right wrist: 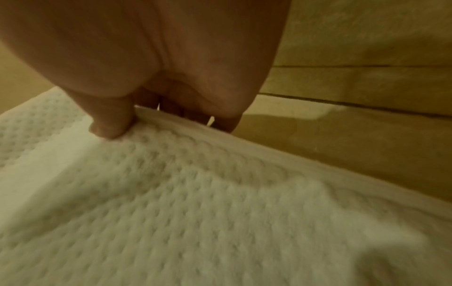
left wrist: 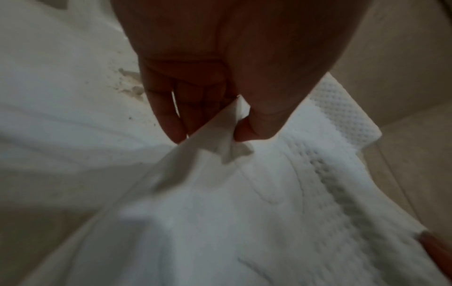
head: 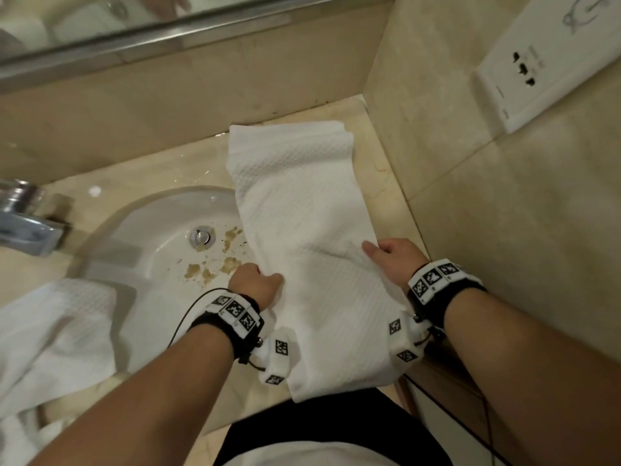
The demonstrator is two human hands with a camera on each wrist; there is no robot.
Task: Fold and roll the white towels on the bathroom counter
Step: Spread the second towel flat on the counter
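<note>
A long white waffle-weave towel (head: 302, 210) lies lengthwise on the beige counter (head: 188, 169), from the back wall to the front edge, partly over the sink's right rim. My left hand (head: 257, 282) pinches the towel's left edge between thumb and fingers; the left wrist view shows the towel (left wrist: 244, 212) bunched in that left hand (left wrist: 220, 123). My right hand (head: 386, 255) grips the right edge, thumb on top and fingers under; up close the towel (right wrist: 195, 203) is seen pinched by the right hand (right wrist: 156, 120). A second white towel (head: 53, 334) lies crumpled at the left.
The white sink (head: 161, 243) holds brown stains near its drain (head: 201, 236). A chrome faucet (head: 23, 223) juts in from the left. A tiled side wall with a white outlet plate (head: 537, 62) stands close on the right. A mirror (head: 100, 21) runs along the back.
</note>
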